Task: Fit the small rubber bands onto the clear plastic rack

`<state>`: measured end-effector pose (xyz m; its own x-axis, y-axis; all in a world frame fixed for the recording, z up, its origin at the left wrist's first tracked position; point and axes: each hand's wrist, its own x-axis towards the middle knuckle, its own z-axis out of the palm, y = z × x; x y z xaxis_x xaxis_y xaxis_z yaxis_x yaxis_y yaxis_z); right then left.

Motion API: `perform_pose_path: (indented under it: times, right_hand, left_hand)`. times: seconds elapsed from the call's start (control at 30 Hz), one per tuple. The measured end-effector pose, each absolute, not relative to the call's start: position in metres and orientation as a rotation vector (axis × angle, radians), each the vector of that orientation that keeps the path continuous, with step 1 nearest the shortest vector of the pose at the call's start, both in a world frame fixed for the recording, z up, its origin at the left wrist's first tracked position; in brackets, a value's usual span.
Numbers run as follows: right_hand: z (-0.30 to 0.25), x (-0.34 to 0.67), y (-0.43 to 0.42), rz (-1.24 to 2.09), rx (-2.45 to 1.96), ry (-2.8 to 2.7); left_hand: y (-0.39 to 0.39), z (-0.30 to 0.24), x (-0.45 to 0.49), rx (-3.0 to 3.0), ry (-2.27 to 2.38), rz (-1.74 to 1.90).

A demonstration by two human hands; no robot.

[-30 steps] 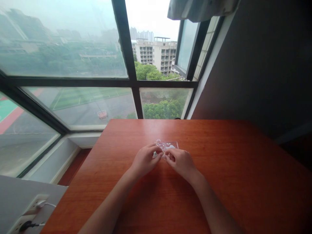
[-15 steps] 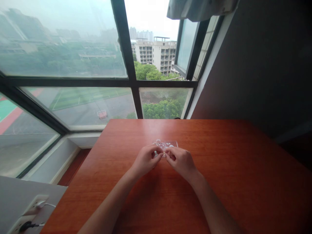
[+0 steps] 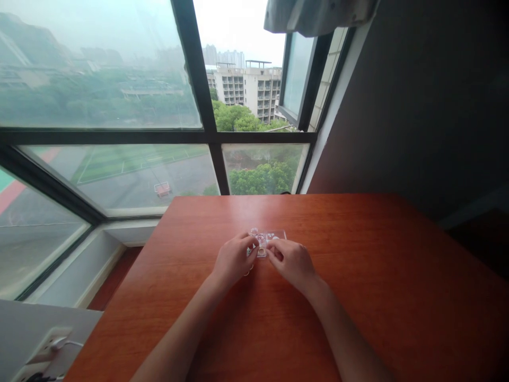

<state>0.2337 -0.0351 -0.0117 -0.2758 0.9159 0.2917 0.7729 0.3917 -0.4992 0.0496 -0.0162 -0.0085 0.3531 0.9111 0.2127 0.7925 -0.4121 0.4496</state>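
Note:
A small clear plastic case (image 3: 282, 234) lies on the table, with shiny little pieces in and around it. My left hand (image 3: 234, 258) is at its left side, thumb and fingertips closed in a pinch; whatever is between them is too small to make out. From the right, my right hand (image 3: 293, 261) has thumb and forefinger pinched together over the case's near part, their contents hidden. Between the hands shows a pale ring-shaped piece (image 3: 261, 251). A thin curved ring (image 3: 248, 271) lies partly behind my left hand, and a small round clear piece (image 3: 254, 231) sits just beyond it.
The reddish-brown wooden table (image 3: 358, 276) extends to both sides of my arms. Dark-framed windows (image 3: 214, 138) stand behind it, with one pane tilted outward. Wall sockets with plugs (image 3: 58, 344) are at lower left, and a dark wall (image 3: 397, 122) is on the right.
My hands have drawn apart from fingertips almost meeting, leaving a gap with the pale ring showing. The thin ring by my left hand has come into sight. The view has shifted slightly.

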Motion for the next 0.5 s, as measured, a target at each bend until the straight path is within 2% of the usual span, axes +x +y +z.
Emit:
perform_pose_path:
  times: [0.3, 0.5]
  right_hand:
    - [-0.011, 0.233, -0.037, 0.388, -1.45, -2.155]
    - [-0.011, 0.218, -0.046, 0.493, -1.352, -2.367]
  left_hand:
    - [-0.017, -0.006, 0.041, 2.287, 1.545, 0.671]
    - [-0.015, -0.005, 0.033, 2.289, 1.55, 0.719]
